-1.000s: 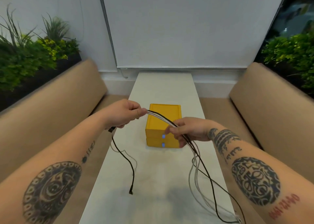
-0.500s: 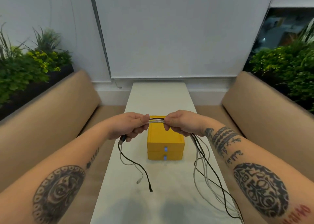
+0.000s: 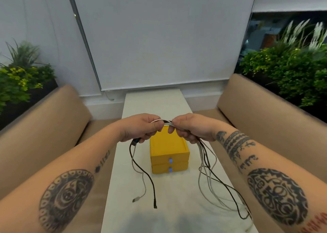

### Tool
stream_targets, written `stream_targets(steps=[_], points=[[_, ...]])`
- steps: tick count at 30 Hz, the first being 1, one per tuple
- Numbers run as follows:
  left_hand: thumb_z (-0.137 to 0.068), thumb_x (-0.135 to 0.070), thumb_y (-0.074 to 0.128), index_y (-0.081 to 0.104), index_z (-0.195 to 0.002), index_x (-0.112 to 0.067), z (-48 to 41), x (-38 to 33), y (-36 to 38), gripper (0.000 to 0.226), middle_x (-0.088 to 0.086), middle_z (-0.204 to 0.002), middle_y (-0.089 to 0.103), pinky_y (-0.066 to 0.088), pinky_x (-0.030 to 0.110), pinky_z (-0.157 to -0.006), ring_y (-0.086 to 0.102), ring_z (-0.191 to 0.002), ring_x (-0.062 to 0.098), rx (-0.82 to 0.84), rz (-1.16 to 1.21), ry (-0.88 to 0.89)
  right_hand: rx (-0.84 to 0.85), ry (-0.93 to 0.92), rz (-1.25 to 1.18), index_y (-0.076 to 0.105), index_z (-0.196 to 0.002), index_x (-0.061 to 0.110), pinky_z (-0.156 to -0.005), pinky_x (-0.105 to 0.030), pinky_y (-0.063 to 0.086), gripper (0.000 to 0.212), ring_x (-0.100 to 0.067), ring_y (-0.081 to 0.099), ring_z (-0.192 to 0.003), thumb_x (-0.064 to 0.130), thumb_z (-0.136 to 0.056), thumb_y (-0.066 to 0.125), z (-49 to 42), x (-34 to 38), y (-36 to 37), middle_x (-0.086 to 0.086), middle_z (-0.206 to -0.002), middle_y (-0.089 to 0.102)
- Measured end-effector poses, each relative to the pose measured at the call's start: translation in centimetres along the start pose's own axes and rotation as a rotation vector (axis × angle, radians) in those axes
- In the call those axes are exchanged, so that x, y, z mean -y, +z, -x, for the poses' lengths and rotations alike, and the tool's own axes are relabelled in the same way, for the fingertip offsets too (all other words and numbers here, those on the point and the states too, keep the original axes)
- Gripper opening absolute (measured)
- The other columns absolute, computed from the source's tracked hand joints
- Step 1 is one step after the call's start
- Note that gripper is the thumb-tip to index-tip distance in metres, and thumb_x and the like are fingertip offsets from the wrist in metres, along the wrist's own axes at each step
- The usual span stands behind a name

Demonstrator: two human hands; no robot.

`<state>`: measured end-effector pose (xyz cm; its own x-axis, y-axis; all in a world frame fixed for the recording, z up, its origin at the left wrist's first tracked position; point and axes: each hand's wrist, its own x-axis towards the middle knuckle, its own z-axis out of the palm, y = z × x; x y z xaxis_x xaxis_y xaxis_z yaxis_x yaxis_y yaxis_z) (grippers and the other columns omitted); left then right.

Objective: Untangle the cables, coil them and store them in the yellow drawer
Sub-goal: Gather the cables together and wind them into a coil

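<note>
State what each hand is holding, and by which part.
Both hold one bundle of cables. The left hand and right hand grip it close together, a short stretch arching between them; loose lengths hang below each hand.

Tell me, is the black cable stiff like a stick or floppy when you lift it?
Probably floppy: the black cable droops in loose curves below the left hand. Likely light too, since a finger pinch holds the bundle up. It may snag, because white cables hang tangled beside it under the right hand.
</note>
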<state>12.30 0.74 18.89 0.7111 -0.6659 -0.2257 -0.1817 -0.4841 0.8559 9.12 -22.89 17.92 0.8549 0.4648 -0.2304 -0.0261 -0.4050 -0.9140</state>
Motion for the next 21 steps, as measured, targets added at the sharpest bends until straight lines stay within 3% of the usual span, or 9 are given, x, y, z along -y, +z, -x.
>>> stream_targets(steps=[6,9,11,14,15,17,18,20,21], points=[[-0.102,-0.035,0.053,0.064,-0.102,-0.022,-0.9,-1.0,0.5,0.017,-0.002,-0.069,0.048,0.041,0.021,-0.047,0.045,-0.048,0.004,-0.027,-0.260,-0.036,-0.016,-0.010,0.127,0.063,-0.093,0.017,-0.048,-0.027,0.030,0.038,-0.013,0.033,-0.052,0.048,-0.104,0.044,-1.2,0.5,0.6,0.007,-0.061,0.042],[-0.098,-0.034,0.061,0.063,-0.107,-0.020,-1.3,-0.8,0.6,0.017,-0.003,-0.068,0.057,0.044,0.019,-0.048,0.054,-0.054,0.007,-0.143,-0.199,-0.009,-0.059,-0.033,0.128,0.062,-0.090,0.016,-0.047,-0.028,0.028,0.036,-0.013,0.033,-0.051,0.046,-0.103,0.046,-1.9,0.3,0.3,0.007,-0.058,0.042],[-0.097,-0.037,0.062,0.064,-0.107,-0.020,-1.4,0.1,0.2,0.020,-0.003,-0.079,0.069,0.049,0.022,-0.057,0.065,-0.069,0.013,-0.244,-0.083,0.014,-0.100,-0.057,0.095,0.060,-0.090,0.015,-0.047,-0.029,0.028,0.034,-0.013,0.032,-0.052,0.043,-0.103,0.046,-2.1,0.2,-0.1,0.006,-0.059,0.042],[-0.099,-0.051,0.052,0.065,-0.106,-0.021,-1.4,2.4,-0.4,0.034,-0.005,-0.100,0.070,0.050,0.030,-0.084,0.065,-0.096,0.016,-0.553,0.087,0.026,-0.156,-0.072,0.073,0.060,-0.091,0.015,-0.049,-0.030,0.030,0.034,-0.014,0.033,-0.055,0.043,-0.104,0.044,-2.3,-0.1,-0.6,0.004,-0.063,0.043],[-0.100,-0.053,0.049,0.064,-0.101,-0.017,-1.4,3.1,-0.4,0.039,-0.005,-0.099,0.067,0.048,0.030,-0.082,0.062,-0.092,0.016,-0.716,0.124,0.009,-0.174,-0.072,0.060,0.060,-0.091,0.015,-0.049,-0.030,0.030,0.034,-0.014,0.034,-0.055,0.043,-0.104,0.045,-2.5,-0.2,-0.7,0.004,-0.064,0.043],[-0.100,-0.054,0.044,0.053,-0.082,-0.010,-1.2,3.7,0.0,0.048,0.002,-0.081,0.054,0.036,0.031,-0.062,0.047,-0.070,0.015,-0.969,0.126,-0.156,-0.209,-0.069,0.037,0.060,-0.092,0.015,-0.049,-0.030,0.030,0.033,-0.013,0.034,-0.055,0.042,-0.104,0.044,-2.8,-0.5,-0.6,0.003,-0.065,0.044],[-0.099,-0.057,0.041,0.048,-0.076,-0.012,-0.9,3.7,0.3,0.051,0.005,-0.073,0.048,0.028,0.030,-0.056,0.038,-0.061,0.016,-0.936,0.174,-0.312,-0.229,-0.072,0.026,0.060,-0.093,0.015,-0.049,-0.029,0.031,0.034,-0.013,0.034,-0.055,0.042,-0.104,0.044,-2.9,-0.6,-0.3,0.003,-0.066,0.044],[-0.093,-0.075,0.030,0.054,-0.073,-0.013,-0.1,3.5,1.6,0.070,0.005,-0.065,0.052,0.024,0.026,-0.048,0.038,-0.052,0.016,-0.563,0.391,-0.521,-0.280,-0.079,0.014,0.060,-0.092,0.015,-0.048,-0.029,0.030,0.033,-0.013,0.034,-0.055,0.041,-0.104,0.044,-3.3,-0.8,0.5,0.002,-0.067,0.044],[-0.090,-0.081,0.025,0.062,-0.078,-0.010,0.2,3.4,2.3,0.081,0.007,-0.069,0.061,0.030,0.024,-0.046,0.047,-0.052,0.018,-0.375,0.538,-0.522,-0.309,-0.085,0.024,0.060,-0.091,0.015,-0.048,-0.028,0.030,0.032,-0.014,0.036,-0.055,0.041,-0.104,0.044,-3.4,-0.8,1.0,0.002,-0.068,0.045]])
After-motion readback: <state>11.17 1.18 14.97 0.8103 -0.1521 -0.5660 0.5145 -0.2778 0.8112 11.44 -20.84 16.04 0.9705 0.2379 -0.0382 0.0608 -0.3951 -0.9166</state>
